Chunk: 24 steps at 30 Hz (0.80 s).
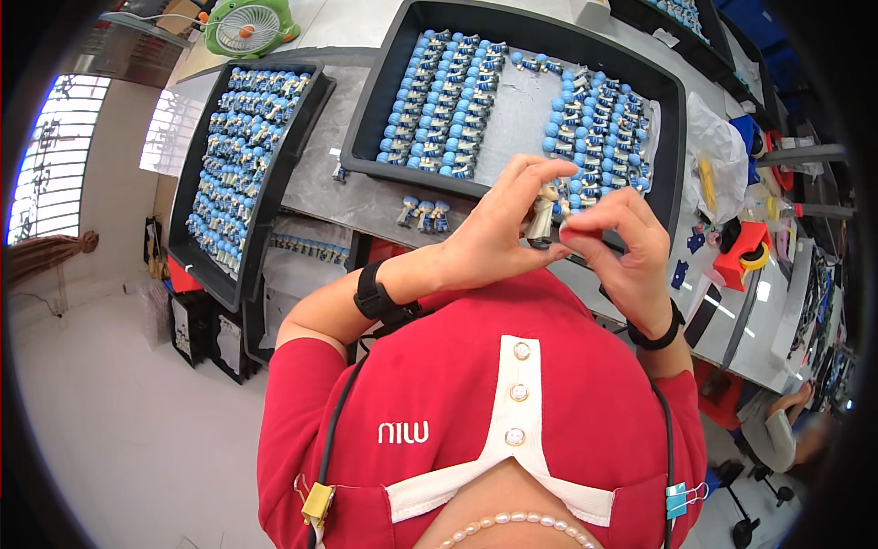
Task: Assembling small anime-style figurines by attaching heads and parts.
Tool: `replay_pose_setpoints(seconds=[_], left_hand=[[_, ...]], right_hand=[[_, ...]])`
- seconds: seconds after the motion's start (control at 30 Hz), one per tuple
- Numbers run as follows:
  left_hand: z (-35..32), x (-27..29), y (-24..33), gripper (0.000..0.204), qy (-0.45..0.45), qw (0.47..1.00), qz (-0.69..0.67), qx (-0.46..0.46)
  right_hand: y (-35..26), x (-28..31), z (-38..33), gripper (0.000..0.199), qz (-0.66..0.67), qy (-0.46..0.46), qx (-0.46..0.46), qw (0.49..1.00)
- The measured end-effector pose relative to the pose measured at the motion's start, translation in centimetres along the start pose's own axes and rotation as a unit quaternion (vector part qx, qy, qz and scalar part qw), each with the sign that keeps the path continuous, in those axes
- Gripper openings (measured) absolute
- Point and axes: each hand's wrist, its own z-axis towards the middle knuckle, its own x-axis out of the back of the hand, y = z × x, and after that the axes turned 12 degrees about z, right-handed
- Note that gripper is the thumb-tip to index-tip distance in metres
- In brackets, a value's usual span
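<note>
Left hand (498, 224) and right hand (622, 242) raised together above the near edge of the grey table (338, 197), fingertips meeting around one small figurine (546, 212). Figurine upright, pale-bodied, pinched between left thumb and fingers near its base; right fingertips closed on something small and red just beside its foot, too small to identify. Black band on each wrist. Directly beyond the hands, a large black tray (402, 55) with rows of blue-headed figurines packed along its left side and a looser cluster on its right, bare grey floor between them. To the far left, a second black tray (302, 146), filled edge to edge with the same blue-headed figurines. Three loose figurines (422, 215) standing on the table between the two trays, near the left hand. Green desk fan (247, 27) at the far left corner. White plastic bag (718, 151) and a red tape dispenser (743, 256) to the right.
</note>
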Motion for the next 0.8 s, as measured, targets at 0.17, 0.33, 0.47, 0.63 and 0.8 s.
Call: replay_pose_setpoints(seconds=[0.17, 0.33, 0.47, 0.63, 0.8], left_hand=[[0.1, -0.6, -0.7, 0.072, 0.033, 0.998, 0.001, -0.051], [0.2, -0.7, -0.6, 0.063, 0.045, 0.997, 0.012, -0.062], [0.4, -0.9, -0.7, 0.057, 0.064, 0.993, 0.03, -0.093], [0.3, -0.9, -0.9, 0.056, 0.069, 0.993, 0.031, -0.091], [0.3, -1.0, -0.9, 0.055, 0.075, 0.992, 0.028, -0.092]], right_hand=[[-0.1, -0.7, 0.0, 0.016, 0.057, 0.049, 0.002, 0.997], [0.1, -0.8, 0.0, 0.014, 0.039, 0.034, 0.02, 0.998], [0.1, -1.0, 0.1, 0.014, 0.025, 0.041, 0.013, 0.999], [-0.3, -1.3, 0.0, 0.014, 0.044, 0.03, -0.017, 0.998], [0.0, -1.4, 0.3, 0.015, 0.024, 0.047, 0.005, 0.999]])
